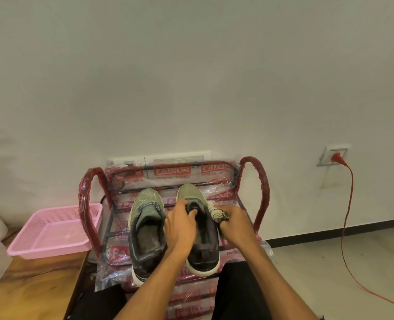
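**Sock roll at the shoe mouth, not in yet**

Your left hand (182, 227) pinches the tongue of the green shoe (189, 192) and holds the mouth open. Your right hand (234, 221) is curled round a rolled sock (217, 215), held at the shoe's outer edge. Whether it touches the shoe, can't tell.

Progress, as a judgement: shoe opened, roll in hand, pushing it inside left to do. The other shoe (145, 211) sits just beside the first, toe to the wall, only the insole showing inside. Whether it gets a roll too, can't tell.

Both shoes rest on the top tier of a shoe rack (259, 181) wrapped in red-printed plastic, set against a white wall (191, 77). To your left, a pink basket (45, 249) sits on a wooden table (29, 289). A red cable (346, 215) runs from a wall socket (333, 155) down across the pale floor (330, 262).
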`<state>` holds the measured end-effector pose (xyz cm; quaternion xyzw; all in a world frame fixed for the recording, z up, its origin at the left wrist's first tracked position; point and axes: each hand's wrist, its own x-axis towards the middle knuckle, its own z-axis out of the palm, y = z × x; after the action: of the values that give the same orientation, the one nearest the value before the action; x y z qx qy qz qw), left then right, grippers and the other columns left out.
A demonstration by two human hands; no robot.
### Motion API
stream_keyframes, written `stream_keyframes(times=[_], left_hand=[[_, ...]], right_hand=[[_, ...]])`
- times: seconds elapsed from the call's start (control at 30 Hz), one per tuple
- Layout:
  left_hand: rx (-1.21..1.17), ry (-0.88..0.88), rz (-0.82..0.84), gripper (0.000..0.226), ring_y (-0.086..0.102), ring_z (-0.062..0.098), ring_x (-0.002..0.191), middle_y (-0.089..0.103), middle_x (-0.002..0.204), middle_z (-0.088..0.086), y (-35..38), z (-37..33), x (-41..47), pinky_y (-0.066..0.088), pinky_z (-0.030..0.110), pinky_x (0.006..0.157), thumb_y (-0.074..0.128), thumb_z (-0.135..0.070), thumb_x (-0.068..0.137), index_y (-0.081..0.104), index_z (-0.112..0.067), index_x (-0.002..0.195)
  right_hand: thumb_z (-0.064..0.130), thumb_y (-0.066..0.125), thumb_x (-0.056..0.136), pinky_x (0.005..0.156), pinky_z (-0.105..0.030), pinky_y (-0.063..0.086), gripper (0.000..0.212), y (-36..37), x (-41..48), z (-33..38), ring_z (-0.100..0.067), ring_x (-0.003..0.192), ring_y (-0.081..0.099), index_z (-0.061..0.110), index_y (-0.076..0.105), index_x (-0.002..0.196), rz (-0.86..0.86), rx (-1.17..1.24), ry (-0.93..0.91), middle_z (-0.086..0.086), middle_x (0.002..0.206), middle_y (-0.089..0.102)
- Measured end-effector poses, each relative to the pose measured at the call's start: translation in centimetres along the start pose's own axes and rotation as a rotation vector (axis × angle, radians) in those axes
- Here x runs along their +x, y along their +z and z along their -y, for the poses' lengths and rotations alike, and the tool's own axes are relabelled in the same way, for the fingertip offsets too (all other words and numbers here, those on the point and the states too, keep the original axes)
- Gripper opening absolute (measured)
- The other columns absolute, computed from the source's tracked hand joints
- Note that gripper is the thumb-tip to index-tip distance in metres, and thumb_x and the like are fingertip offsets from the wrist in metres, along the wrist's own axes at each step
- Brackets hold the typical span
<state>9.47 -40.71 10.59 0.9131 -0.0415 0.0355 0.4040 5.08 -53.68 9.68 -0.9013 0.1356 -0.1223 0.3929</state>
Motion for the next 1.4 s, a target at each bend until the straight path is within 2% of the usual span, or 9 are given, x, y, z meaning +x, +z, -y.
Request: stream_keyframes(times=[0.07,0.23,0.43,0.5,0.57,0.77,1.07,1.27,1.4], left_hand=[[-0.043,-0.016,0.016,0.034,0.06,0.028,0.109,0.065,0.117,0.006,0.0,0.0,0.0,0.046,0.036,0.081,0.062,-0.027,0.093,0.055,-0.018,0.125],[-0.119,-0.062,0.046,0.043,0.061,0.027,0.104,0.064,0.112,0.006,0.2,0.8,-0.9,0.048,0.036,0.079,0.059,-0.011,0.092,0.048,-0.02,0.133],[-0.152,-0.156,0.072,0.035,0.058,0.029,0.111,0.062,0.118,0.008,0.6,1.7,-1.8,0.05,0.04,0.088,0.058,-0.019,0.094,0.051,-0.016,0.129],[-0.184,-0.17,0.083,0.031,0.061,0.028,0.106,0.064,0.113,0.006,0.9,2.0,-1.9,0.052,0.04,0.086,0.057,-0.017,0.094,0.053,-0.015,0.125],[-0.225,-0.187,0.072,0.028,0.062,0.026,0.102,0.066,0.108,0.004,1.3,2.0,-2.0,0.052,0.039,0.084,0.056,-0.014,0.094,0.056,-0.017,0.122],[-0.339,-0.222,0.041,0.03,0.063,0.021,0.094,0.068,0.099,-0.004,2.2,1.2,-1.9,0.053,0.04,0.085,0.057,-0.011,0.091,0.061,-0.025,0.118],[-0.399,-0.125,0.143,0.036,0.056,0.011,0.106,0.063,0.117,-0.006,3.1,1.2,-1.9,0.044,0.025,0.085,0.055,-0.011,0.095,0.055,-0.023,0.13],[-0.363,-0.098,0.206,0.038,0.054,0.018,0.117,0.061,0.124,-0.001,2.7,1.1,-1.7,0.042,0.029,0.093,0.052,-0.012,0.097,0.051,-0.017,0.135],[-0.397,-0.089,0.227,0.037,0.056,0.014,0.109,0.061,0.116,-0.004,1.1,1.0,-1.7,0.042,0.027,0.089,0.053,-0.008,0.095,0.052,-0.017,0.131]], right_hand=[[-0.003,0.056,0.084,0.067,-0.035,0.058,0.032,-0.1,0.6,-0.6,-0.007,0.069,0.062,0.022,0.073,0.094,0.018,-0.091,0.033,0.009,0.079,0.067],[-0.013,0.054,0.082,0.065,-0.025,0.057,0.045,-1.1,1.6,-0.6,-0.003,0.072,0.062,0.022,0.074,0.103,-0.011,0.101,-0.007,0.022,0.079,0.063],[-0.007,0.053,0.084,0.063,-0.03,0.055,0.031,-0.9,2.6,-1.8,-0.008,0.067,0.061,0.018,0.071,0.078,0.089,-0.124,0.072,0.007,0.074,0.067],[-0.007,0.051,0.087,0.061,-0.024,0.054,0.038,-0.8,2.4,-1.8,-0.008,0.069,0.062,0.026,0.067,0.078,0.058,-0.043,0.121,0.008,0.075,0.065],[-0.008,0.049,0.088,0.066,-0.031,0.058,0.045,-0.5,2.0,-1.8,-0.012,0.073,0.066,0.032,0.068,0.078,0.061,0.068,0.17,0.006,0.076,0.068],[-0.01,0.049,0.088,0.07,-0.034,0.061,0.041,-0.2,1.3,-2.2,-0.017,0.082,0.069,0.022,0.075,0.089,0.024,0.283,0.239,0.0,0.082,0.072],[-0.007,0.05,0.088,0.066,-0.032,0.06,0.038,-1.2,1.4,-2.9,-0.019,0.079,0.068,0.021,0.076,0.087,-0.003,0.294,0.266,-0.003,0.081,0.072],[-0.007,0.05,0.088,0.071,-0.037,0.06,0.037,-1.3,1.3,-2.8,-0.02,0.078,0.068,0.02,0.075,0.087,-0.019,0.271,0.259,-0.003,0.079,0.071],[-0.006,0.05,0.089,0.073,-0.034,0.06,0.037,-1.7,1.2,-2.2,-0.014,0.08,0.066,0.024,0.073,0.091,-0.068,0.251,0.268,0.002,0.081,0.07]])
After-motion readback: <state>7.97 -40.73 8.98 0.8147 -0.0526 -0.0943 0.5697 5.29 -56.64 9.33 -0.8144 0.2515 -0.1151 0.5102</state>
